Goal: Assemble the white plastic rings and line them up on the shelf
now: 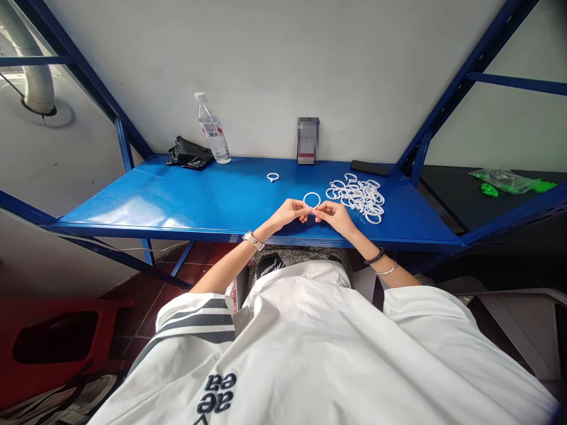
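Note:
Just above the front edge of the blue table, a white plastic ring [312, 193] stands upright, of the kind used for curtains. My left hand [289, 213] pinches its lower part from one side. From the other side my right hand [335, 216] pinches the same spot, the fingertips of both hands almost meeting. What the fingertips cover at the bottom of the ring is hidden. Right beyond my right hand lies a loose pile of white rings [358, 196]. A single white ring [273, 176] lies apart on the table, farther back and left of my hands.
The blue table [212, 200] has metal frame posts at both sides. Along its back stand a water bottle [213, 130], a crumpled black plastic bag [189, 153] and an upright phone-like box [308, 141]. A dark phone [370, 168] lies behind the pile. Green pieces [489, 189] sit on the right.

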Demonstrator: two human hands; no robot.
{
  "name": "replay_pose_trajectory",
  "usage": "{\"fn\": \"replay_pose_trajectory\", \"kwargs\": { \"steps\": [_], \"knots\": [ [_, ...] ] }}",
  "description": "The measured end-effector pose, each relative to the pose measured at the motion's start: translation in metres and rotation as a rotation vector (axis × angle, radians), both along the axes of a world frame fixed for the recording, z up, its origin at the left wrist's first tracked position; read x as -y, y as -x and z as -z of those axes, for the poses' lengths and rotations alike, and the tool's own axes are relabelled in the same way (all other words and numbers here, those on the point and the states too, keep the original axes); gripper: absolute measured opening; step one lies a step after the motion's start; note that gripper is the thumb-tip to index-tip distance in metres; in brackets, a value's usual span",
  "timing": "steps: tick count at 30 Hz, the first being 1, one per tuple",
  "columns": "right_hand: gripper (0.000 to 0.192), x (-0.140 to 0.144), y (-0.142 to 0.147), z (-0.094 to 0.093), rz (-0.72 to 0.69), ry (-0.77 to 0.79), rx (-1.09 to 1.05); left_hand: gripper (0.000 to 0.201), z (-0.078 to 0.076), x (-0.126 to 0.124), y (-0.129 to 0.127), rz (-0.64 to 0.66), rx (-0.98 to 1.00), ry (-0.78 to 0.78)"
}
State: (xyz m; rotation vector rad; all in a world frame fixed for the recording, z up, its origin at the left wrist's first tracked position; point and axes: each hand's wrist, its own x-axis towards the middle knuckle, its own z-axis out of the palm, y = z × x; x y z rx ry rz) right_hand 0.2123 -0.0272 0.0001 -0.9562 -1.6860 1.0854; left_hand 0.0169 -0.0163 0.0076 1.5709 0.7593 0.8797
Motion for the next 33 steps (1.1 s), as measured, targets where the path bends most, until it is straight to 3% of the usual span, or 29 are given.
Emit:
{"fn": "replay_pose_trajectory", "kwargs": {
  "steps": [14, 33],
  "knots": [
    [0.045, -0.0022, -0.0008, 0.0066, 0.008, -0.033, 0.029, 0.039, -0.0005, 0.001, 0.0002, -0.008, -0.009, 0.006],
    [0.046, 0.0012, 0.0026, 0.0037, 0.035, -0.095, 0.068, 0.052, 0.0007, 0.0011, -0.0011, 0.038, -0.044, -0.053]
  ]
}}
